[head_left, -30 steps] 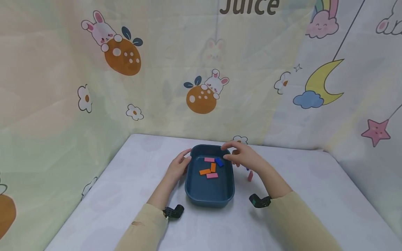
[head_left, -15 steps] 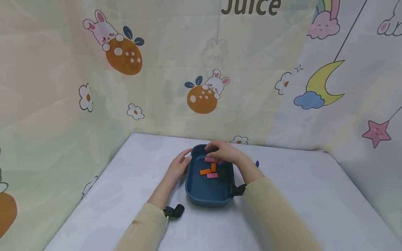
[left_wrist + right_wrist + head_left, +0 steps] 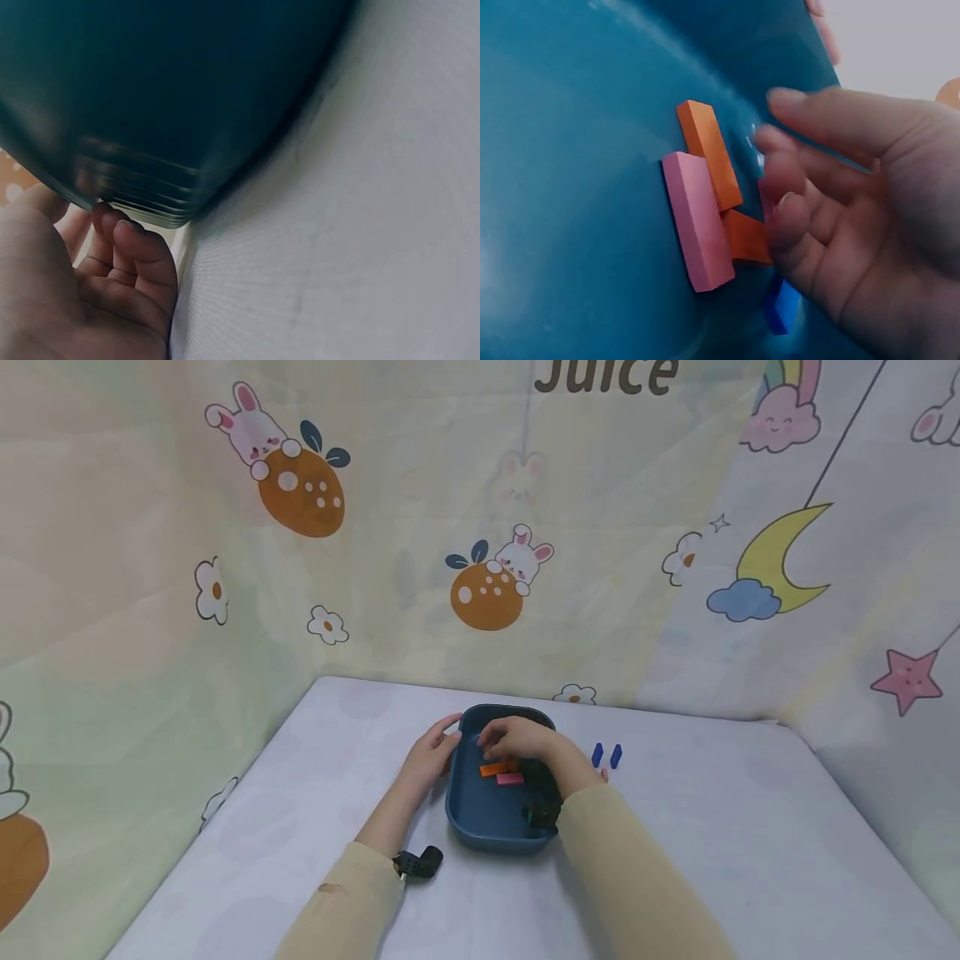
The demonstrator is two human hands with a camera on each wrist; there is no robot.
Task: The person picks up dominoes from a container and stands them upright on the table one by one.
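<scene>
In the tray [image 3: 487, 818], mid-frame, the pink block [image 3: 510, 779] and orange block [image 3: 492, 769] look light, stiff and smooth, best pinched by their long sides. The left hand [image 3: 429, 756], fingers loosely bent, touches the tray's outer wall. The right hand [image 3: 517, 737] hangs half spread over the tray, no block visible in its grasp.

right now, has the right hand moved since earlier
Yes: against the dark blue tub, the right hand moved left, from right rim to over its inside.

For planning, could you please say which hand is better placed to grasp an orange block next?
Probably the right hand: it is over the tub, beside the orange blocks, while the left hand holds the tub's side.
</scene>
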